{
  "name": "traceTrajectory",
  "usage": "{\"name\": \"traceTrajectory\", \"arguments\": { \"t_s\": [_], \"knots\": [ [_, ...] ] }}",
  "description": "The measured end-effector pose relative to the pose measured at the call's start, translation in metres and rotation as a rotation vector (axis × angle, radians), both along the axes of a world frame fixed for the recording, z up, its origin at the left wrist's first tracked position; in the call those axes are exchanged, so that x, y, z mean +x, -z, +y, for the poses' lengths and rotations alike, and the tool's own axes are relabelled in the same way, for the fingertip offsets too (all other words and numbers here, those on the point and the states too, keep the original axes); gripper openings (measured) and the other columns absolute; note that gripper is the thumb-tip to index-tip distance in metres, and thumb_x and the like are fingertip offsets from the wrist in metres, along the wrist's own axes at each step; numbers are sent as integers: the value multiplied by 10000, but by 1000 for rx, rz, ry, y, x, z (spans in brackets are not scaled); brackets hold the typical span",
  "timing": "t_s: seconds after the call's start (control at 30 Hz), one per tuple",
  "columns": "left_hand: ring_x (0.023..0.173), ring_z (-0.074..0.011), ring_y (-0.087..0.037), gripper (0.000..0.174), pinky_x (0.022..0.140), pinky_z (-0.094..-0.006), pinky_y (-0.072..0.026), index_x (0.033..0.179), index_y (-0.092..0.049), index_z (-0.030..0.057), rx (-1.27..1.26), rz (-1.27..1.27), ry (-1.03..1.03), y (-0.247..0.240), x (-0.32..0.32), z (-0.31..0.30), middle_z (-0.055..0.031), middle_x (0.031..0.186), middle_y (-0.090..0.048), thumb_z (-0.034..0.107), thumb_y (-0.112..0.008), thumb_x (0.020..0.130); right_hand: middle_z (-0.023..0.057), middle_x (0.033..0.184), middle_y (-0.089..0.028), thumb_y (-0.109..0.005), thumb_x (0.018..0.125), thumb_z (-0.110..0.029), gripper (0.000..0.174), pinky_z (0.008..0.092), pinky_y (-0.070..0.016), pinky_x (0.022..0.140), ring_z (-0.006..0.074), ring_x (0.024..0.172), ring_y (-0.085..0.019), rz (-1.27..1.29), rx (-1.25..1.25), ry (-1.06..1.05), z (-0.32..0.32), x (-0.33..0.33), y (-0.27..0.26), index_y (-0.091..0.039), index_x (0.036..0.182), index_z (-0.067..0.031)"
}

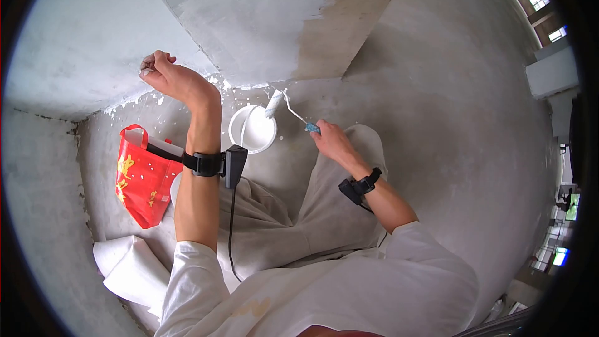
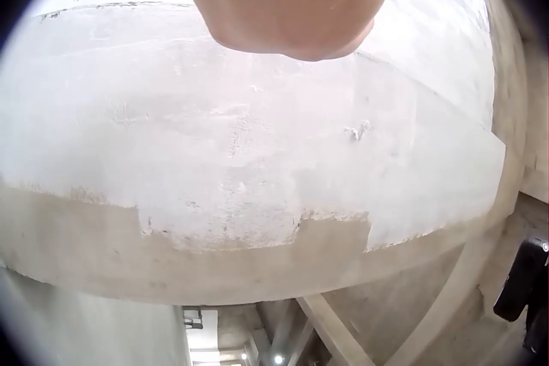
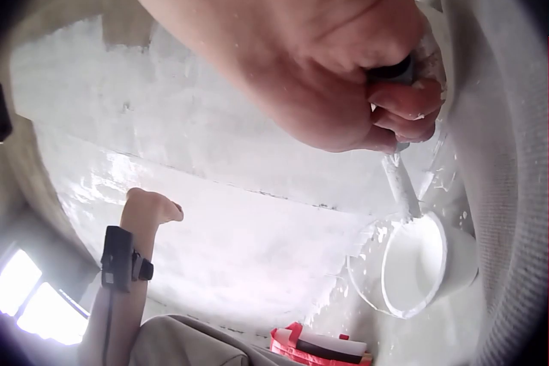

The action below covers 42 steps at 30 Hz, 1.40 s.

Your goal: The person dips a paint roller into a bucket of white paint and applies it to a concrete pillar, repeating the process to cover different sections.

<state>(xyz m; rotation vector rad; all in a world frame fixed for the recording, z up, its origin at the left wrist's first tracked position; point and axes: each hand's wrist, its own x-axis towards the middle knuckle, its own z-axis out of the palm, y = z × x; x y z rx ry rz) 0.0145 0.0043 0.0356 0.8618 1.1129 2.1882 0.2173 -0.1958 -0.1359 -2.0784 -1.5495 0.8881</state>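
My right hand [image 1: 327, 137] grips the blue handle [image 1: 312, 127] of a small paint roller [image 1: 273, 103]. The roller's white sleeve hangs over the rim of a white paint bucket [image 1: 253, 130] on the floor between my knees. In the right wrist view the fingers [image 3: 403, 104] curl round the handle, and the roller [image 3: 400, 187] points down at the bucket [image 3: 420, 267]. My left hand [image 1: 156, 68] is raised against the white-painted wall [image 1: 75, 43], its fingers curled into a fist that holds nothing. The left wrist view shows only the heel of that hand [image 2: 292, 6] and the wall [image 2: 240, 151].
A red bag [image 1: 143, 178] with gold print stands on the floor to my left, with a white sack [image 1: 131, 265] in front of it. White paint spatter lies along the foot of the wall. Bare concrete floor [image 1: 449, 150] stretches to the right.
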Motion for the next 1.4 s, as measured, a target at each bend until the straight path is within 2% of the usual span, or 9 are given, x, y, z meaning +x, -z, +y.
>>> {"name": "traceTrajectory", "arguments": {
  "t_s": [0.1,0.2,0.27,0.37,0.53,0.87,0.97,1.27,1.4],
  "knots": [
    [848,-138,-434,107,777,-305,-361,956,-443,70,62,103,-15,-3,2,0,-26,902,-462,154,-495,916,294,850,-634,-605,893,-176,234,505,-482,766,472,862,-604,50,52,16,-2,4,14,-567,939,50],
    [888,-156,-420,134,836,-314,-363,976,-422,28,156,181,-3,-3,2,-1,-54,952,-433,130,-492,924,208,779,-646,-625,904,-219,245,411,-497,620,353,689,-632,175,-6,52,-4,11,18,-572,901,20],
    [908,-164,-404,152,874,-316,-361,987,-404,-2,200,206,8,-4,3,-1,-73,985,-409,107,-492,927,13,708,-553,-594,955,-281,246,241,-358,476,72,545,-464,724,-260,272,-7,12,4,-567,907,-42],
    [903,-174,-427,140,844,-319,-372,976,-426,15,214,241,-33,-8,6,-2,-62,976,-432,123,-505,933,-38,705,-499,-553,988,-317,246,194,-284,448,21,538,-384,928,-269,407,-15,15,-6,-555,933,-77],
    [897,-208,-438,272,777,-363,-383,1046,-439,-20,20,541,-117,-5,5,-6,-108,981,-441,169,-550,886,-24,682,-489,-542,995,-303,256,203,-306,430,34,515,-397,898,-122,532,-25,13,-36,-536,954,-50],
    [822,-192,-466,263,693,-333,-401,1063,-450,-30,28,500,-116,-4,4,-1,-98,963,-461,136,-556,888,-23,685,-480,-542,1004,-253,196,199,-291,416,32,507,-389,933,168,628,-35,-2,-102,-529,1034,-60],
    [873,-194,-446,213,789,-339,-404,1025,-462,-23,13,440,-71,-10,8,-5,-92,965,-449,117,-562,900,-17,700,-487,-546,1003,-243,187,198,-294,419,32,510,-395,1006,233,618,-29,-6,-127,-523,1042,-61],
    [885,-191,-442,212,826,-338,-401,1031,-456,-25,35,423,-23,-9,8,-3,-91,967,-445,100,-562,897,-17,713,-502,-569,984,-224,172,187,-265,408,30,495,-393,1096,289,631,-1,-7,-126,-527,1042,-68],
    [829,-182,-462,246,716,-330,-411,1065,-446,-14,39,468,-40,-6,8,0,-91,971,-456,124,-559,896,-17,709,-508,-582,975,-227,169,188,-252,400,23,487,-383,1075,262,633,1,-3,-112,-539,1023,-70]
  ]
}}
